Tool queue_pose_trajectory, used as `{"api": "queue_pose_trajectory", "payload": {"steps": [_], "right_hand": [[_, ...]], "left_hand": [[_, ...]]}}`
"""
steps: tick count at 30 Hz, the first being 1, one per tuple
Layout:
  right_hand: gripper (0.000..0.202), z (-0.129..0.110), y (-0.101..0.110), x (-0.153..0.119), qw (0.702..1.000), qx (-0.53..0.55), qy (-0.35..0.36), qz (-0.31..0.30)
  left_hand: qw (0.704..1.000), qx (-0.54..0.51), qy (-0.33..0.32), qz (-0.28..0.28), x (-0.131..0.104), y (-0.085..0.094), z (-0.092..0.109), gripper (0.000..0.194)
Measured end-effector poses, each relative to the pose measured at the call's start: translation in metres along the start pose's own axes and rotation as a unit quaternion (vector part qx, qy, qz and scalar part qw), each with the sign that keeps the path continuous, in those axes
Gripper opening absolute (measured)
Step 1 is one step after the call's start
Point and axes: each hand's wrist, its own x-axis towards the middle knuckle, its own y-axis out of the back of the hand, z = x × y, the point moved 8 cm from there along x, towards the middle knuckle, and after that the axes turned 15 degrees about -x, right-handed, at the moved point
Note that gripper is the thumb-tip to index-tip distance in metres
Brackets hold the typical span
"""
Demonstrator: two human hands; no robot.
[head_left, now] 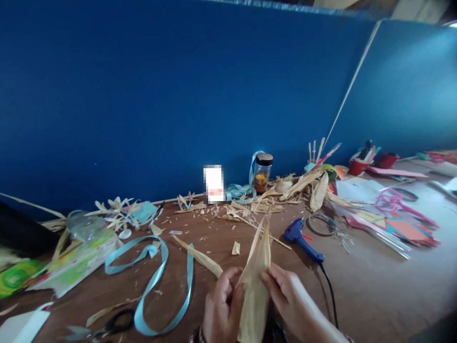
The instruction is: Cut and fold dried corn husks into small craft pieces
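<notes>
Plainly, start with the blue wall [153, 95] at the back, then come down to the brown worktop [360, 290], strewn along the wall's foot with a heap of dry leaves [300, 186]. Next, look to the dried corn husk [255, 290], broad and creased, held low in view above the worktop with the pointed tip turned towards the wall. Should weigh almost nothing, judging by the papery look: fairly stiff along the grain, brittle at the edges, likely to split lengthwise under a hard pull. Probably not slippery, so no need for a tight squeeze. Best to take hold by both long edges at the broad middle, well clear of the thin tip. Held much like that now: pinched at the right edge by the right hand [289, 290], grasped at the left edge by the left hand [223, 297], thumb along the front. Can't judge the bottom end, cut off by the border. Past the right hand, note the blue glue gun [303, 240], lying apart from the husk, with a black cord [330, 290] trailing nearer. Last, spot a small pale scrap [236, 247], loose near the husk's left side.
</notes>
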Motion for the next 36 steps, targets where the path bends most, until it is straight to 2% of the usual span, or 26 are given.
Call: {"api": "queue_pose_trajectory", "payload": {"steps": [1,3,5,6,7,9,11,13,19,26,30,33,36], "right_hand": [[0.029,0.002,0.004,0.001,1.000,-0.024,-0.006,0.011],[0.021,0.001,0.021,-0.001,0.995,-0.053,-0.008,0.086],[0.012,-0.010,0.041,-0.007,0.982,-0.042,0.028,0.181],[0.007,-0.019,0.046,-0.010,0.976,-0.030,0.061,0.204],[0.004,-0.029,0.047,-0.011,0.976,-0.021,0.096,0.197],[0.009,-0.044,0.036,-0.008,0.983,-0.011,0.138,0.119],[0.012,-0.050,0.023,-0.003,0.990,-0.024,0.135,0.046],[0.012,-0.049,0.015,0.002,0.992,-0.044,0.117,0.014],[0.006,-0.038,0.010,0.006,0.993,-0.076,0.089,-0.031],[0.016,-0.042,0.010,0.003,0.989,-0.072,0.118,-0.055],[0.017,-0.039,0.009,0.005,0.991,-0.044,0.110,-0.054],[0.012,-0.033,0.006,0.005,0.995,-0.004,0.091,-0.048],[0.006,-0.025,-0.001,0.005,0.995,0.056,0.058,-0.067]], "left_hand": [[1.000,0.010,0.017,0.004,0.003,0.002,-0.002,0.029],[0.998,0.020,0.054,0.028,0.007,0.009,-0.006,0.028],[0.996,0.013,0.081,0.036,0.009,0.011,-0.009,0.026],[0.995,0.010,0.091,0.042,0.009,0.012,-0.011,0.026],[0.994,0.008,0.097,0.044,0.009,0.012,-0.013,0.027],[0.994,0.006,0.104,0.042,0.008,0.011,-0.015,0.029],[0.994,0.000,0.104,0.033,0.006,0.009,-0.016,0.032],[0.995,-0.005,0.099,0.024,0.005,0.008,-0.015,0.033],[0.998,0.012,0.062,0.020,0.005,0.008,-0.008,0.033],[0.996,-0.007,0.089,-0.002,0.001,0.001,-0.016,0.033],[0.997,0.000,0.080,-0.002,0.001,0.001,-0.016,0.032],[0.998,0.006,0.066,0.004,0.000,0.002,-0.016,0.031],[0.997,-0.015,0.072,-0.009,-0.001,-0.001,-0.020,0.030]]}}
